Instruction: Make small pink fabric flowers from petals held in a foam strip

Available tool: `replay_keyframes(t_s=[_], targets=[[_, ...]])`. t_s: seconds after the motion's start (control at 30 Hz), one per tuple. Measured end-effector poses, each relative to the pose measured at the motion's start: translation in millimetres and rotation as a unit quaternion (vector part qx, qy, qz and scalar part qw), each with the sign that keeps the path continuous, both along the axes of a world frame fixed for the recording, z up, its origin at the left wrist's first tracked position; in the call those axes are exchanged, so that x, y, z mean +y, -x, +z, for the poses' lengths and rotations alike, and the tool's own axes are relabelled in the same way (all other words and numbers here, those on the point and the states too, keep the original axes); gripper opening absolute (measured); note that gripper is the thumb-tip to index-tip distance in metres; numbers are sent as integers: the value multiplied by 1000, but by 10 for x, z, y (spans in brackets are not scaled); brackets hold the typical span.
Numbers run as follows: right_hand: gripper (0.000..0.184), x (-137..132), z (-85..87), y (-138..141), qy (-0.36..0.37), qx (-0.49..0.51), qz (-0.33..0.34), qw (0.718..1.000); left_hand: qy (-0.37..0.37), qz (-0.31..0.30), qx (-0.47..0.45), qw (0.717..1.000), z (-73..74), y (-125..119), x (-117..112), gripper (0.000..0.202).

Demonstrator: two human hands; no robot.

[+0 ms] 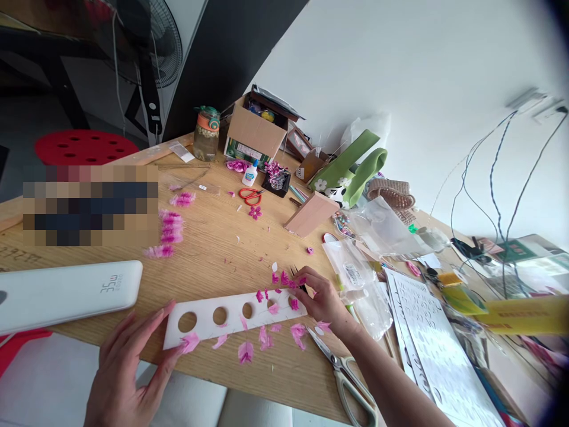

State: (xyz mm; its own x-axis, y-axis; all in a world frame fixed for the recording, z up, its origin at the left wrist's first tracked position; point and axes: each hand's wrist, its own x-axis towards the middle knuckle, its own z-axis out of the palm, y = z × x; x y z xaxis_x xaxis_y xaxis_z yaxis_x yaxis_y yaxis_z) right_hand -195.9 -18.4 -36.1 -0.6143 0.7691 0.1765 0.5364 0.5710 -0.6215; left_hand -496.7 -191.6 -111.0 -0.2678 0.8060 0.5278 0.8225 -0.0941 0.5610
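Observation:
A white strip with a row of round holes [204,320] lies on the wooden table. Pink petals on thin stems [246,351] are spread over and along it. My left hand [133,362] is at the strip's left end, fingers apart, forefinger and thumb by its two corners; the thumb tip meets a pink petal [189,342]. At the right end my right hand [322,299] is closed on slim dark tweezers [304,289], largely hidden by the fingers, among small magenta petals [284,277]. Scissors with pale handles [342,367] lie just below my right wrist.
A white power bank [71,293] lies left. Further back are fuzzy pink strips [171,228], red-handled snips [251,196], a glue bottle [250,174], a drink bottle [207,135] and a cardboard box [255,127]. Plastic bags [355,273] and printed sheets [438,350] crowd the right.

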Motion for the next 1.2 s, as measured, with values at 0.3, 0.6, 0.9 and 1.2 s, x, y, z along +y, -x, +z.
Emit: replay_keyframes(t_s=[0.3,0.6,0.9,1.2], targets=[[15,-18,-23,24,5,2,-8,1000,12,7,-4,1000,18,-1,-11,49],[17,5,-57,-6,25,23,-20,999,-24,10,-5,1000,77,-36,16,52],[14,-53,118,-63,21,10,-63,998,-49,-13,1,999,104,-17,34,59],[21,-438,276,-427,-60,39,-185,980,-29,-38,43,998,155,41,50,72]])
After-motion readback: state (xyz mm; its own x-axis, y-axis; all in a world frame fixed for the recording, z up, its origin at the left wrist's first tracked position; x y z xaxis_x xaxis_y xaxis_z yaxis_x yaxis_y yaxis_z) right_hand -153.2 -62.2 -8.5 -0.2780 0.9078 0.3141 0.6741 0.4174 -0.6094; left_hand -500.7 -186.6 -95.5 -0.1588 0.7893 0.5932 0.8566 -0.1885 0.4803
